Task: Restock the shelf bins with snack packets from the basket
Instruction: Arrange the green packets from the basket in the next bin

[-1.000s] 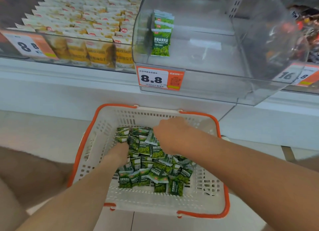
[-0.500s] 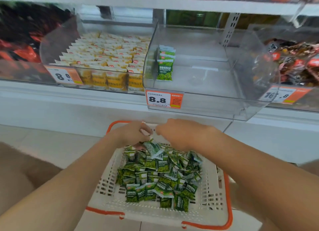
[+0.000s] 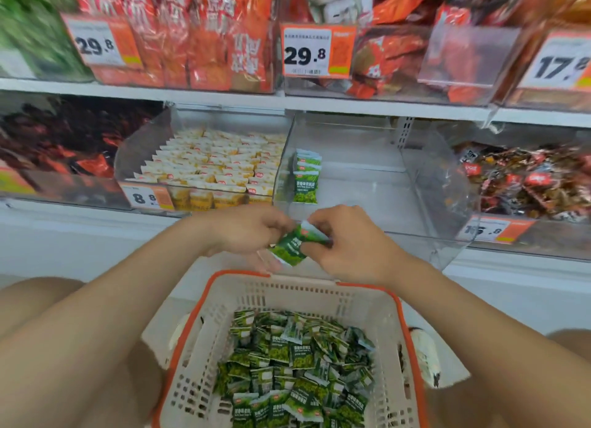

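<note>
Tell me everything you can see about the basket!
The basket is cream plastic with an orange rim, and its walls are full of little slots. It sits upright and low in front of the shelf, with its top open. A loose heap of small green packets covers its bottom. Neither hand touches it: the left hand and right hand hold one packet in their fingers, above its far rim.

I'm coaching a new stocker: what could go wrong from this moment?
The green pea packets pinched between the left hand and right hand appear past the basket rim; a slip could drop them outside it. The standing packets in the clear bin might topple if new ones land on them.
</note>
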Demonstrator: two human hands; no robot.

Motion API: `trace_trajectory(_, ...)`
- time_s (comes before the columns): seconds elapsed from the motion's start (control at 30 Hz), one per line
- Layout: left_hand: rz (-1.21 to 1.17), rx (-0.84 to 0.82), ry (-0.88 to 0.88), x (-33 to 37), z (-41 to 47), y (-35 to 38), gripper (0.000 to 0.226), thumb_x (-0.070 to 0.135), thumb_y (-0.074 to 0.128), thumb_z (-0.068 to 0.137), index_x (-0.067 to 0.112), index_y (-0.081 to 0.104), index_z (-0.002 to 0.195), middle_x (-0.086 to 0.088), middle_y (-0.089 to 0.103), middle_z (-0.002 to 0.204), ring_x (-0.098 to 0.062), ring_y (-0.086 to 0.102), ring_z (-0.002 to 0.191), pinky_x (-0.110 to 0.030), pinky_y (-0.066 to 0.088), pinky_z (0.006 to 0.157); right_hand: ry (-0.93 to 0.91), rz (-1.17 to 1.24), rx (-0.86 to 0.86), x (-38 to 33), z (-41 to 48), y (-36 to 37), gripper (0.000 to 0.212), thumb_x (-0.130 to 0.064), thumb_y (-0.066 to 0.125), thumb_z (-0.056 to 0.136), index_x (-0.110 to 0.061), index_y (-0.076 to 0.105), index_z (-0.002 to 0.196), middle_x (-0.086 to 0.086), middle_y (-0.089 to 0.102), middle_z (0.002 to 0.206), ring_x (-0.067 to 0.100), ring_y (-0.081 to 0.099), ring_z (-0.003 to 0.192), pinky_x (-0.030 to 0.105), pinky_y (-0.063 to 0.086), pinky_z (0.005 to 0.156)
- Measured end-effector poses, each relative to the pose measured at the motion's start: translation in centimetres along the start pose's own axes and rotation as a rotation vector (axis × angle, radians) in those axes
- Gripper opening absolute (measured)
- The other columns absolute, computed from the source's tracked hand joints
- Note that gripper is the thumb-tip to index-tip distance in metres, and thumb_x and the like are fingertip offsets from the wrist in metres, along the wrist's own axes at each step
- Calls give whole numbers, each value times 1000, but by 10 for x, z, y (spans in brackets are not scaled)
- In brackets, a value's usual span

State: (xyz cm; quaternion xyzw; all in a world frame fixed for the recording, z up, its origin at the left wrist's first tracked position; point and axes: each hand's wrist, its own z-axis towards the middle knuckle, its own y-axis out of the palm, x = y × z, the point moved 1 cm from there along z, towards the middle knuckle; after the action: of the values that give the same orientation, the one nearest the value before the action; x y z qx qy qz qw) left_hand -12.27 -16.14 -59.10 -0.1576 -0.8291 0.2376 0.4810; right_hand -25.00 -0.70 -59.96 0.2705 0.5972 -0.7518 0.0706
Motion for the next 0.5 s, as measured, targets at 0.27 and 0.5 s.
trace_trajectory(0.27, -123, 157, 290, 16, 4, -8, 23, 13, 61, 104, 18, 68, 126, 4, 78, 111, -20, 73, 103, -35, 62, 90, 328, 473, 164, 11, 23, -14, 18, -27, 76, 82, -9, 77, 82, 10, 75, 69, 28, 71, 66, 45, 62, 66)
trace_trajectory(0.5, -377, 450, 296, 25, 16, -8, 16, 8, 66, 100, 8, 60, 115, -8, 78, 100, -21, 78, 87, -40, 65, 77, 495, 1020, 123, 12, 44, -16, 14, -19, 78, 91, -10, 75, 101, 5, 75, 89, 16, 64, 79, 27, 48, 64)
